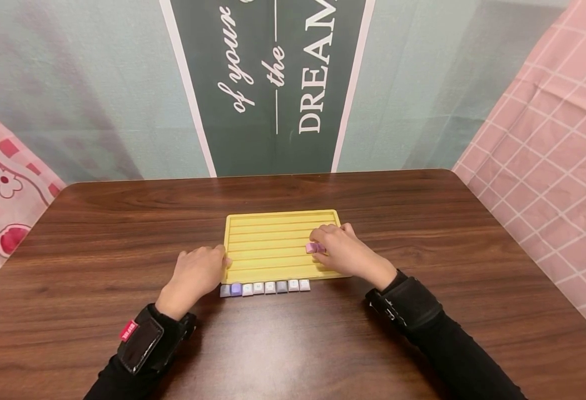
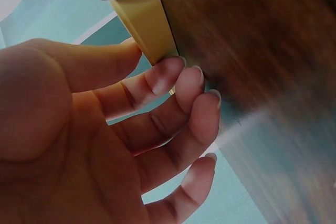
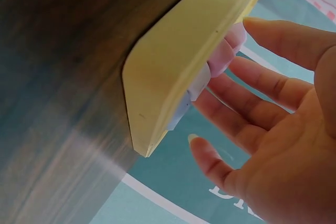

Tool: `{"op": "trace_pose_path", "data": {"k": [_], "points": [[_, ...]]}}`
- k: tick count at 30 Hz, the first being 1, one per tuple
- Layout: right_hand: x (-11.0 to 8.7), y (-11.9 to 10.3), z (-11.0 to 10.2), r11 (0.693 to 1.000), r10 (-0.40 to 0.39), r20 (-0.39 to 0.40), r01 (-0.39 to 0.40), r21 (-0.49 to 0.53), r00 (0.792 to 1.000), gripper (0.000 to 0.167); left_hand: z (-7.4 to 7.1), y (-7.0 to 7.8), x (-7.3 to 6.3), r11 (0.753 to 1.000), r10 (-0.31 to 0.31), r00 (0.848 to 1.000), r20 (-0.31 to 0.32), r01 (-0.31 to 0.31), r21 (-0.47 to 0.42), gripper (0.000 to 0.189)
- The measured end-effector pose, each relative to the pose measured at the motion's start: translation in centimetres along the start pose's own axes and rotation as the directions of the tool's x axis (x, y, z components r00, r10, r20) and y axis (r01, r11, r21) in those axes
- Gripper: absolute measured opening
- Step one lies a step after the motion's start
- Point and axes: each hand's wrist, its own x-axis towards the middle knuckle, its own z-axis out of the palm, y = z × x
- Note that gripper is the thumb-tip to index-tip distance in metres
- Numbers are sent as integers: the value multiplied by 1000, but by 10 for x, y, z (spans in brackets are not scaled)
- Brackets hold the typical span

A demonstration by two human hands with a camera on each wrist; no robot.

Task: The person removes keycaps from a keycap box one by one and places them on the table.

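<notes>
A yellow ridged tray (image 1: pixel 273 218) lies on the table. My left hand (image 1: pixel 200 270) is at its left edge; thumb and index finger pinch the tray's side (image 2: pixel 149 22) in the left wrist view. Over the right part of the tray, my right hand (image 1: pixel 348 250) pinches pink keycaps (image 1: pixel 312 248) between thumb and fingers. The right wrist view shows the pink keycap (image 3: pixel 221 57) in line with a white keycap (image 3: pixel 199 82) and a pale blue keycap (image 3: pixel 180 111); the fingers hide the far side of this row.
Along the tray's front edge is a row of several keycaps (image 1: pixel 270 287), in white, grey and purple. The brown wooden table (image 1: pixel 283 344) ends at the back against a hanging cloth (image 1: pixel 273 150) with lettering. Pink checked cloth (image 1: pixel 563 139) hangs at the right.
</notes>
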Motion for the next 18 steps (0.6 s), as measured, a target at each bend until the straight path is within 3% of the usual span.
{"op": "trace_pose_path", "data": {"k": [18], "points": [[2, 3, 2, 999, 17, 38, -18, 26, 999, 14, 0, -1, -1, 1000, 5, 1000, -6, -6, -6, 19]]}}
